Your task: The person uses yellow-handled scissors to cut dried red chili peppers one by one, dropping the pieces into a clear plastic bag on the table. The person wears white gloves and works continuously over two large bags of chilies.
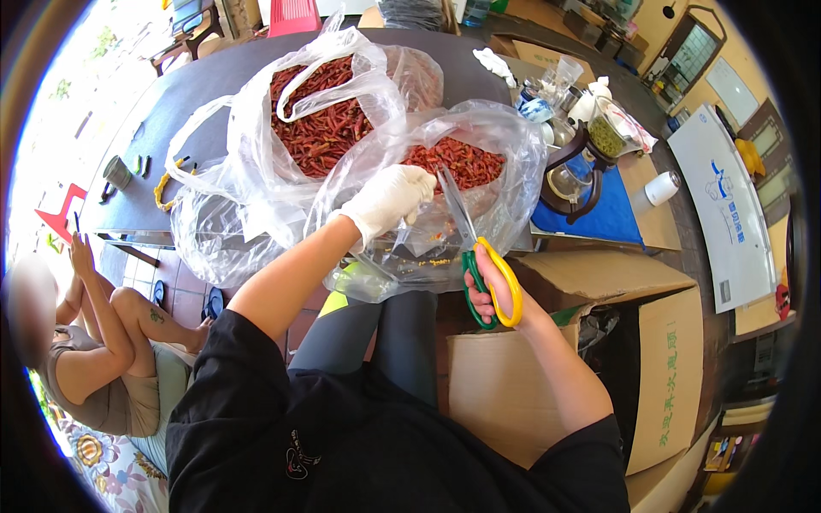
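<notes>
My left hand (391,199), in a white glove, is over the front of a clear plastic bag (526,147), its fingertips drawn together; whether they pinch a chili is hidden. Bare, my right hand (490,288) grips scissors (515,288) with one yellow and one green handle. The blades point up and away, slightly parted, their tips beside the left fingertips. Behind them, cut dried red chilies (471,160) fill part of that bag. A larger clear bag (247,122) to the left holds a heap of whole dried red chilies (321,138). Small yellow seeds (436,261) lie on the plastic near my lap.
An open cardboard box (507,385) stands by my right leg. To the right, a glass pot with a brown handle (571,183) rests on a blue cloth (596,218) near a white bottle (660,188). A metal cup (117,172) stands on the dark table (218,74). Another person (109,346) sits at left.
</notes>
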Demonstrator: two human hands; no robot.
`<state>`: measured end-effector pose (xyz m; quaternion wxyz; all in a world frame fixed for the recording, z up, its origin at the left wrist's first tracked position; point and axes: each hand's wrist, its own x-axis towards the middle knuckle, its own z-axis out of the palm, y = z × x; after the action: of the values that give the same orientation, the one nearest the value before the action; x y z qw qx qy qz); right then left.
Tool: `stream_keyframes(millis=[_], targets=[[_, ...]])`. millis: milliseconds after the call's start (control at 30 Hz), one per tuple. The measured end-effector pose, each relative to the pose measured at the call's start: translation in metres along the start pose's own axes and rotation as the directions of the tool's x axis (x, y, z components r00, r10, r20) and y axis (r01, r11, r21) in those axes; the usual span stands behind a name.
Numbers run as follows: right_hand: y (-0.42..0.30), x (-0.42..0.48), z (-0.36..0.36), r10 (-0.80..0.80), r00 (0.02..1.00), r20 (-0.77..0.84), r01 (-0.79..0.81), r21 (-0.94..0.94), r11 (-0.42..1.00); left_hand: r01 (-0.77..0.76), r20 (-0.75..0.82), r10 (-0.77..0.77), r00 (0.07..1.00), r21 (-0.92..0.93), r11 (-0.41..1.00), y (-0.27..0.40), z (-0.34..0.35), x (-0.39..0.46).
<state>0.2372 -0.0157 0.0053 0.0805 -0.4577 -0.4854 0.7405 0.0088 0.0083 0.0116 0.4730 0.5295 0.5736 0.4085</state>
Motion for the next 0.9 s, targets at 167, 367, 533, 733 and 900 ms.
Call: stream_keyframes(millis=[167,367,533,733,900], targets=[[-0.001,-0.002,-0.008,-0.048,0.999,-0.011,0.049,0.050,0.998,0.333,0.184,-0.280,0.942,-0.611,0.718,-0.003,-0.041,0.011],[-0.002,-0.004,-0.007,-0.074,0.997,-0.029,0.076,0.044,0.996,0.366,0.256,-0.323,0.911,-0.862,0.351,0.000,-0.045,0.014],[-0.001,-0.001,-0.009,-0.098,0.995,-0.029,0.100,0.079,0.992,0.311,0.189,-0.274,0.943,-0.790,0.528,-0.026,-0.049,0.024],[0.003,0.000,-0.006,-0.130,0.988,-0.081,0.123,-0.095,0.988,0.307,0.212,-0.222,0.952,-0.692,0.654,-0.018,-0.055,0.024],[0.002,-0.002,-0.005,-0.155,0.984,-0.086,0.149,-0.076,0.986,0.239,0.208,-0.149,0.967,-0.522,0.819,-0.015,-0.058,0.006]])
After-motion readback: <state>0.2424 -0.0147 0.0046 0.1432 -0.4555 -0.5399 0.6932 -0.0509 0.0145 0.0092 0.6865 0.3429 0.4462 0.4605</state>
